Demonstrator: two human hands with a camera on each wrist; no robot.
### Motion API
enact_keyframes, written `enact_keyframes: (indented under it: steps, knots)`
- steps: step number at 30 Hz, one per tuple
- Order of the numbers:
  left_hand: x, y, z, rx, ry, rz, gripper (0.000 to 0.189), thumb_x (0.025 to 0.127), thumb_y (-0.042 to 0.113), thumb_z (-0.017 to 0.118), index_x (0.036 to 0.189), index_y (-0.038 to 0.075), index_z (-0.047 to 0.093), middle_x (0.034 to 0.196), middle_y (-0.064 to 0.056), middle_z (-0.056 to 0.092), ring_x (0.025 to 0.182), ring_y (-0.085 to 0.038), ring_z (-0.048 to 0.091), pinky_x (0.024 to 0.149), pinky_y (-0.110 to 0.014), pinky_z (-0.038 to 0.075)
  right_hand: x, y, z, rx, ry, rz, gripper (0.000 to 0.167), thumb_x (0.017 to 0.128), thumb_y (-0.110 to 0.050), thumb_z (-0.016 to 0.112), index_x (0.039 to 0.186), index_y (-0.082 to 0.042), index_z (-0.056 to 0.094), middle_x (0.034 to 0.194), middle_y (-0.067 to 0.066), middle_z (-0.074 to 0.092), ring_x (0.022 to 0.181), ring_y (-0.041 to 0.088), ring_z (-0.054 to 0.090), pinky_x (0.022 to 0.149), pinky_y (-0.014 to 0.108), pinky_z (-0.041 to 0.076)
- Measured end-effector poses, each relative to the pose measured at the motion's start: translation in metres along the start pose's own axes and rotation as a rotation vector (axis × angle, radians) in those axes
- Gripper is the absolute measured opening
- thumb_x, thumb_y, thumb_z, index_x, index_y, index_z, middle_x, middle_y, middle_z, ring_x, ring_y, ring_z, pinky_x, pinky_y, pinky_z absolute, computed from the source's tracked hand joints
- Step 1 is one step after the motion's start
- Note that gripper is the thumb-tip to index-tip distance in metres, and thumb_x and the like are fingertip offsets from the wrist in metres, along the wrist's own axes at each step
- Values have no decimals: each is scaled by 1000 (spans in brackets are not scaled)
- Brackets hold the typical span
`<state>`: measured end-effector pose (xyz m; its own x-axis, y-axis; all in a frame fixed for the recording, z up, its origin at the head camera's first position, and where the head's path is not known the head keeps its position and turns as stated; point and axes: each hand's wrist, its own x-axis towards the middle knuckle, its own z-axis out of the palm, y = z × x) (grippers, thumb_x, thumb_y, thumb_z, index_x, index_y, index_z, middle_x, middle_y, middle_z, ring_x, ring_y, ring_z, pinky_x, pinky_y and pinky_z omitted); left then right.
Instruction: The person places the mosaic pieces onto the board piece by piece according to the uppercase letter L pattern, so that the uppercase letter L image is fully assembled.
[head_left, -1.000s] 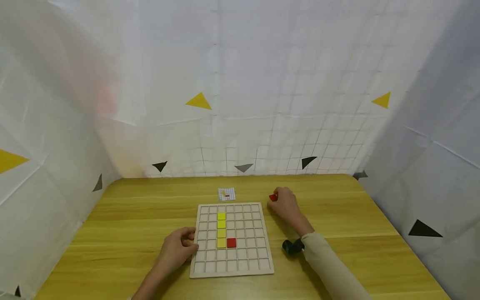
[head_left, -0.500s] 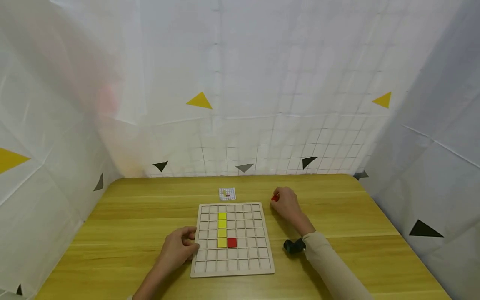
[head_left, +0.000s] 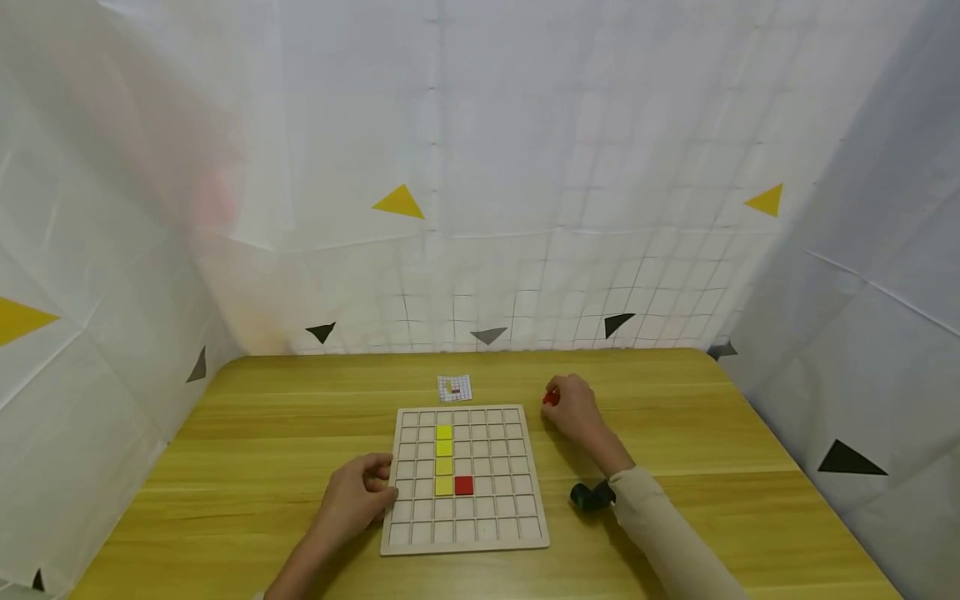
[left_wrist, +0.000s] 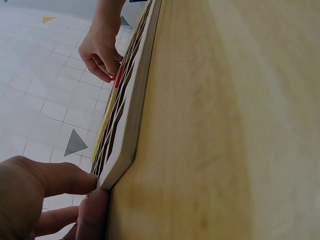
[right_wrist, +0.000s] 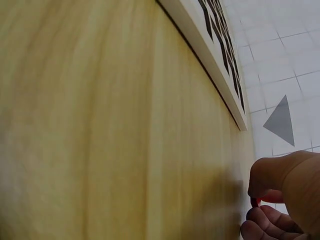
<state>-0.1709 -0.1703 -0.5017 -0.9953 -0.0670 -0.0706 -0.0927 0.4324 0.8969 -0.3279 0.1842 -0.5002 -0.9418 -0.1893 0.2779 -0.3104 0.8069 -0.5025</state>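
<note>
A wooden grid board [head_left: 487, 529] lies on the table. My left hand [head_left: 354, 492] holds its left edge; in the left wrist view, the thumb and a finger pinch the pale rim [left_wrist: 131, 125] near a corner. Several yellow tiles [head_left: 444, 448] form a column in the grid, with one red tile [head_left: 464, 485] just right of the lowest. Beyond the board's upper right, my right hand [head_left: 576, 410] pinches a small red piece [head_left: 551, 398] low over the table. The right wrist view shows only a sliver of that red piece [right_wrist: 256, 202] between thumb and fingers.
A small printed grid card [head_left: 454, 388] lies behind the board. Beside my right sleeve is the dark wrist camera [head_left: 591, 497]. White sheets with triangle markers [head_left: 487, 336] enclose the table [head_left: 285, 417] at the back and sides.
My right hand has shifted slightly to the right, and the red piece has turned in its fingers, showing less of its face. The left hand and the tiles on the board stay put.
</note>
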Motion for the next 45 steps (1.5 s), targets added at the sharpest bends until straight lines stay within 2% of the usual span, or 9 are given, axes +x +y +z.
enact_keyframes:
  steps: [6, 20, 33, 45]
  knots:
    - [2, -2, 0, 14, 4, 8, 50, 78, -1, 78, 127, -2, 64, 99, -7, 62, 80, -18, 60, 53, -31, 54, -5, -4, -1, -1, -14, -16, 26, 80, -3, 76, 104, 5, 71, 97, 16, 62, 88, 29, 57, 73, 42, 55]
    - [1, -1, 0, 8, -1, -1, 51, 78, -1, 79, 127, -3, 63, 100, -7, 61, 80, -18, 60, 54, -31, 55, -19, -17, -4, 36, 12, -80, 22, 79, -2, 76, 100, 3, 72, 88, 9, 59, 78, 22, 55, 66, 35, 52]
    - [2, -3, 1, 6, -3, -3, 52, 78, -2, 79, 127, -3, 63, 99, -7, 61, 79, -18, 60, 53, -31, 54, -29, -27, -7, 84, 31, -107, 22, 77, 0, 76, 99, 3, 72, 85, 6, 57, 71, 17, 53, 59, 30, 49]
    - [2, -2, 1, 5, -3, -2, 52, 78, -2, 78, 128, -3, 63, 99, -7, 61, 80, -18, 60, 53, -31, 54, -39, -44, -7, 94, 9, -112, 20, 77, 1, 76, 97, -1, 73, 87, 6, 57, 71, 17, 53, 60, 29, 50]
